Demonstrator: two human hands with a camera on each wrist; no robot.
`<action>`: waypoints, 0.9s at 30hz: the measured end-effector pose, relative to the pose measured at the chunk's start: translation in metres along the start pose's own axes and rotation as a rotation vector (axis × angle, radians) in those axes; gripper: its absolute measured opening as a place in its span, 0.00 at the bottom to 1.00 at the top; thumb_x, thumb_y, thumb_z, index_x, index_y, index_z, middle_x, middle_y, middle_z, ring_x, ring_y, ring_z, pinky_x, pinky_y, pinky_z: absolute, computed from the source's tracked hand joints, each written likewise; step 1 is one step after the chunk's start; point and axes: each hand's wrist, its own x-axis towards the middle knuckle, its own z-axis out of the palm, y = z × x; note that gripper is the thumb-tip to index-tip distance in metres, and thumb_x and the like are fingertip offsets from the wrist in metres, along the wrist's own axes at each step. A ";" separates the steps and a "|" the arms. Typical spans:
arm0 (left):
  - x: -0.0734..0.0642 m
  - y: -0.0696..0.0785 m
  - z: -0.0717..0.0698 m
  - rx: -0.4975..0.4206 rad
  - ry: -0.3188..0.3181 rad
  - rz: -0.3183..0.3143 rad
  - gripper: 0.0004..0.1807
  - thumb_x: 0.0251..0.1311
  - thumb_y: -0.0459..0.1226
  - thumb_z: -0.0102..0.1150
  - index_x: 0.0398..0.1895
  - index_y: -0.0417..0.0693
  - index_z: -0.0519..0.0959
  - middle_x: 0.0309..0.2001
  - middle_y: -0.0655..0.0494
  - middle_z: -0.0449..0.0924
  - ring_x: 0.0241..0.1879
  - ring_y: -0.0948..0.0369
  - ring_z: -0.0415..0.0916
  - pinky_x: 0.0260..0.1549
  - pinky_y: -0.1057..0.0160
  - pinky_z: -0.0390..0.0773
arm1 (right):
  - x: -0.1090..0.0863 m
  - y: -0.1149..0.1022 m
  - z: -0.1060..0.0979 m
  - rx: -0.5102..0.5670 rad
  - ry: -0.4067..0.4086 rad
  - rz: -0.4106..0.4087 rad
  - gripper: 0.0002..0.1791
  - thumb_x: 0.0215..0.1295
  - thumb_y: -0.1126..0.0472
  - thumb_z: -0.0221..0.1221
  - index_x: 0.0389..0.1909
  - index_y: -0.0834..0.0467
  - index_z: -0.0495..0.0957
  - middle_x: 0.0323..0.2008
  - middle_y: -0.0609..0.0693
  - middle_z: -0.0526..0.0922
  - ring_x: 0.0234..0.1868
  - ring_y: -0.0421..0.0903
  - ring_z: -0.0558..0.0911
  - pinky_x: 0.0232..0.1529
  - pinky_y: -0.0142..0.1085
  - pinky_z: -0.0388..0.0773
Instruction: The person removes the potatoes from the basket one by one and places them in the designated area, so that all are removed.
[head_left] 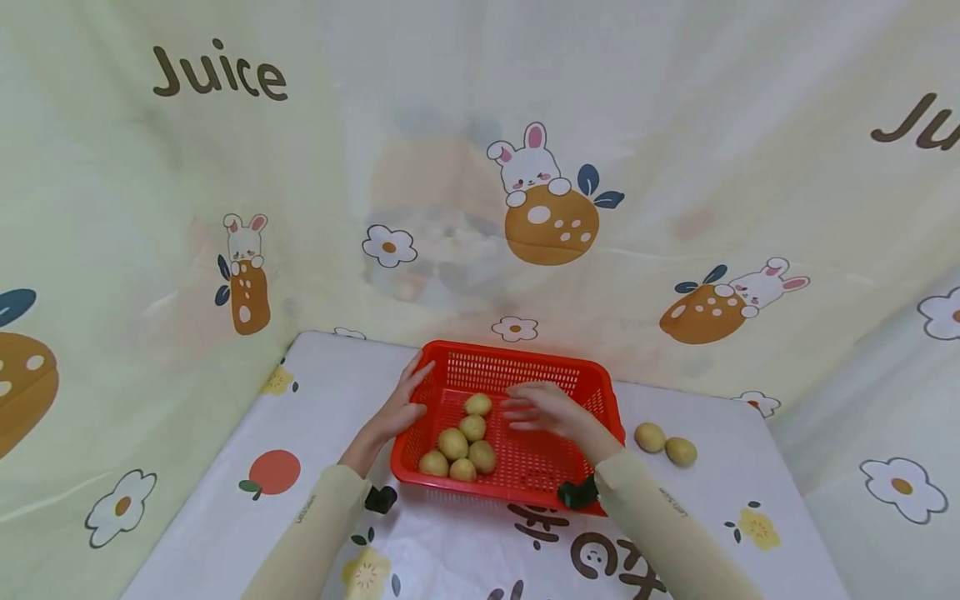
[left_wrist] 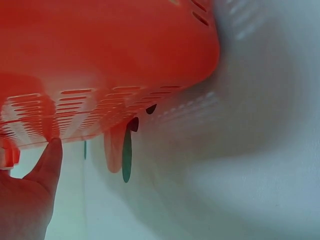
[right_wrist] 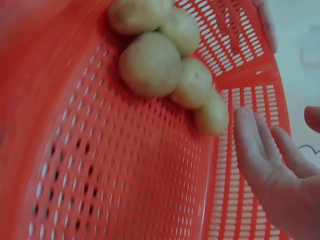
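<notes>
A red slotted plastic basket (head_left: 525, 492) holds several potatoes (head_left: 453, 444), grouped on its left side. At the basket's left wall is my left hand (head_left: 393, 410), fingers extended along the rim. In the left wrist view the thumb (left_wrist: 50, 162) meets the outside of the slotted wall. My right hand (head_left: 551, 410) hovers over the inside of the basket, right of the potatoes, with fingers fairly straight and nothing held. The right wrist view shows that hand (right_wrist: 280, 172) near the far wall, apart from the nearest potato (right_wrist: 211, 114).
Two more potatoes, one on the left (head_left: 649, 437) and one on the right (head_left: 682, 452), lie on the printed tablecloth (head_left: 720, 492) right of the basket. A printed curtain (head_left: 450, 125) hangs behind and at both sides of the table.
</notes>
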 end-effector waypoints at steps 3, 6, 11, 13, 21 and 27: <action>0.000 0.003 -0.001 0.014 -0.002 -0.001 0.42 0.51 0.20 0.46 0.75 0.30 0.50 0.78 0.38 0.28 0.76 0.40 0.30 0.67 0.37 0.54 | 0.007 0.000 0.006 0.029 -0.014 0.004 0.25 0.76 0.61 0.48 0.68 0.70 0.63 0.66 0.72 0.67 0.62 0.65 0.74 0.59 0.55 0.71; 0.001 0.003 -0.001 0.013 -0.001 0.005 0.43 0.51 0.20 0.45 0.75 0.30 0.50 0.78 0.38 0.28 0.76 0.41 0.30 0.68 0.36 0.51 | 0.016 -0.001 0.012 0.059 -0.015 0.013 0.24 0.75 0.61 0.48 0.67 0.69 0.65 0.65 0.71 0.68 0.62 0.65 0.74 0.59 0.53 0.73; 0.000 0.002 -0.002 -0.001 0.013 0.013 0.43 0.49 0.20 0.45 0.74 0.29 0.51 0.78 0.38 0.28 0.76 0.41 0.28 0.69 0.35 0.45 | 0.029 -0.001 0.020 0.113 -0.007 0.017 0.24 0.75 0.61 0.49 0.66 0.70 0.65 0.64 0.70 0.69 0.64 0.65 0.71 0.59 0.52 0.73; 0.001 0.001 -0.003 -0.008 0.015 0.011 0.43 0.48 0.20 0.45 0.74 0.29 0.51 0.78 0.38 0.28 0.76 0.41 0.28 0.68 0.35 0.46 | 0.033 0.001 0.022 0.121 -0.001 0.017 0.26 0.75 0.61 0.48 0.68 0.71 0.63 0.64 0.70 0.69 0.64 0.65 0.72 0.60 0.52 0.72; 0.000 -0.001 -0.002 -0.031 -0.012 -0.011 0.43 0.50 0.20 0.45 0.75 0.30 0.49 0.78 0.39 0.26 0.76 0.41 0.27 0.68 0.35 0.48 | 0.049 0.015 0.028 0.143 0.032 0.040 0.26 0.75 0.62 0.48 0.69 0.71 0.63 0.62 0.69 0.72 0.62 0.63 0.75 0.57 0.51 0.75; 0.000 -0.001 -0.001 -0.029 -0.010 -0.019 0.43 0.50 0.20 0.45 0.75 0.29 0.50 0.78 0.39 0.27 0.76 0.41 0.28 0.68 0.35 0.49 | 0.054 0.020 0.031 0.156 0.063 0.057 0.25 0.73 0.63 0.49 0.67 0.72 0.66 0.59 0.68 0.76 0.59 0.62 0.77 0.54 0.49 0.78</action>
